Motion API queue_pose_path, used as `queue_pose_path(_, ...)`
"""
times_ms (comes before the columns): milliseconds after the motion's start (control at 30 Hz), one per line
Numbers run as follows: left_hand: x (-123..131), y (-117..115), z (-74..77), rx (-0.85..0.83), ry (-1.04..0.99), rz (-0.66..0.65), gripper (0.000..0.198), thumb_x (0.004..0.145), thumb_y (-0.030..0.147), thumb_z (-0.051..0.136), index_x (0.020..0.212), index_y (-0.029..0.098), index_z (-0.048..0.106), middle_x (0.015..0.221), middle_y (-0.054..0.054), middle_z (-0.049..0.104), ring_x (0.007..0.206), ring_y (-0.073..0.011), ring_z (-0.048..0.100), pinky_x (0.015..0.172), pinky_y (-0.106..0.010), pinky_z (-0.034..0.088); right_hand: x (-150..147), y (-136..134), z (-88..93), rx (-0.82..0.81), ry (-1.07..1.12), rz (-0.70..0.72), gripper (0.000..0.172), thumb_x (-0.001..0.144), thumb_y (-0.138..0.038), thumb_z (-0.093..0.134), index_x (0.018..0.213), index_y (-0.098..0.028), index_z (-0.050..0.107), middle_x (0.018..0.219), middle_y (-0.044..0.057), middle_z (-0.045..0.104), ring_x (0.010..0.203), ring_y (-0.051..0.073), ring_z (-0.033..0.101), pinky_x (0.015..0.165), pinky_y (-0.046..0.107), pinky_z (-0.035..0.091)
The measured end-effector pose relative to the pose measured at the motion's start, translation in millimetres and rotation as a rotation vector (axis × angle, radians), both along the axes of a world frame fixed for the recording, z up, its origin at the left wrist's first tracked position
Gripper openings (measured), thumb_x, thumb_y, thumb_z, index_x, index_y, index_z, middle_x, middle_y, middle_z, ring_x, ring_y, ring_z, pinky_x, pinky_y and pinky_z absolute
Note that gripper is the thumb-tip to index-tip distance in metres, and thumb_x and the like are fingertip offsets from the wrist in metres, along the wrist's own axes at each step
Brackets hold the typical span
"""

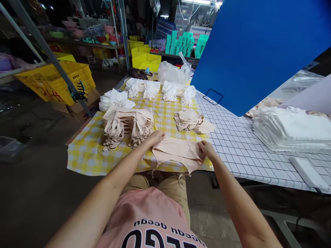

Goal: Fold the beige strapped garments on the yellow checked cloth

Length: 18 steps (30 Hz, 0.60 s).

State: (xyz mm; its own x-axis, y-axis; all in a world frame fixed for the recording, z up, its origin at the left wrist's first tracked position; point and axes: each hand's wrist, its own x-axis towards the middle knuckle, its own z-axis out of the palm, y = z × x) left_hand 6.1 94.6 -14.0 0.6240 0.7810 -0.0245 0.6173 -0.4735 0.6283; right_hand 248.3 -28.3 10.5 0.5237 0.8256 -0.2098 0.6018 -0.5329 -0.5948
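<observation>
A beige strappy top (178,150) lies spread at the table's front edge, its thin straps hanging over the side toward me. My left hand (157,136) is closed on its upper left corner. At the opposite end, my right hand (207,148) pinches the right edge. Just left of my left hand stands a thick stack of beige tops (128,122), straps dangling in loops. Beyond the held piece sits a crumpled pile of beige garments (191,120).
White garment stacks (142,86) and a plastic bag (173,72) stand farther back on the yellow checked cloth (90,156). A big blue panel (258,48) overhangs the right side, near folded white fabric (294,127). A metal post (51,55) and yellow crate (49,81) are left.
</observation>
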Motion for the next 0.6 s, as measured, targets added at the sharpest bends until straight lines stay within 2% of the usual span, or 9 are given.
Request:
queue_pose_path(33,4.0,2.7,-7.5,0.004,-0.010,0.010,0.021,0.073,0.010,0.050,0.086,0.015,0.065,0.086,-0.007,0.067,0.088,-0.0205,0.059,0.083,-0.030,0.044,-1.4,6.1,-10.9,0.016,-0.054,-0.036,0.022,0.079,-0.030,0.044,0.068,-0.016,0.057,0.064,0.007,0.059,0.068,0.021,0.055,0.064,0.032,0.041)
queue_pose_path(100,8.7,9.5,-13.0,0.028,-0.032,0.031,0.030,0.073,0.007,0.050,0.099,0.015,0.062,0.103,-0.009,0.064,0.100,-0.0209,0.056,0.090,-0.030,0.041,-1.6,15.6,-22.6,0.047,-0.158,-0.093,0.025,0.082,-0.025,0.037,0.083,-0.014,0.060,0.074,0.011,0.061,0.075,0.024,0.056,0.067,0.033,0.039)
queue_pose_path(200,11.2,21.1,-10.1,0.061,-0.064,0.048,0.041,0.073,0.004,0.050,0.112,0.015,0.056,0.118,-0.010,0.057,0.111,-0.0198,0.050,0.097,-0.029,0.037,1.9,25.1,-25.9,0.082,-0.270,-0.107,0.034,0.085,-0.023,0.030,0.103,-0.013,0.058,0.084,0.015,0.062,0.077,0.025,0.055,0.067,0.034,0.036)
queue_pose_path(333,13.7,26.8,-7.6,0.093,-0.037,0.107,0.051,0.075,0.004,0.049,0.125,0.014,0.047,0.124,-0.013,0.049,0.111,-0.0211,0.050,0.097,-0.031,0.039,7.1,32.5,-28.6,0.105,-0.375,-0.026,0.037,0.088,-0.024,0.029,0.114,-0.016,0.055,0.093,0.013,0.062,0.080,0.025,0.055,0.068,0.034,0.036)
queue_pose_path(433,18.1,16.1,-10.0,0.176,0.055,0.214,0.056,0.079,0.002,0.039,0.133,0.016,0.039,0.131,-0.015,0.043,0.116,-0.0245,0.046,0.098,-0.037,0.037,5.5,34.6,-33.1,0.108,-0.434,0.024,0.039,0.088,-0.025,0.032,0.122,-0.015,0.051,0.108,0.017,0.057,0.088,0.027,0.054,0.071,0.036,0.037)
queue_pose_path(500,22.7,2.7,-14.0,0.260,0.074,0.238,0.055,0.083,0.004,0.036,0.135,0.018,0.036,0.139,-0.015,0.037,0.125,-0.0272,0.037,0.103,-0.043,0.031,-0.8,34.6,-36.4,0.139,-0.511,0.059,0.042,0.088,-0.025,0.032,0.126,-0.013,0.048,0.116,0.019,0.053,0.099,0.030,0.051,0.076,0.040,0.038)
queue_pose_path(600,29.6,-19.2,-24.3,0.319,0.076,0.077,0.050,0.087,0.023,0.043,0.136,0.020,0.035,0.146,-0.011,0.028,0.135,-0.0274,0.021,0.110,-0.045,0.018,-16.3,31.9,-44.1,0.194,-0.623,0.212,0.044,0.091,-0.028,0.029,0.130,-0.016,0.045,0.131,0.016,0.046,0.117,0.030,0.042,0.089,0.044,0.034)
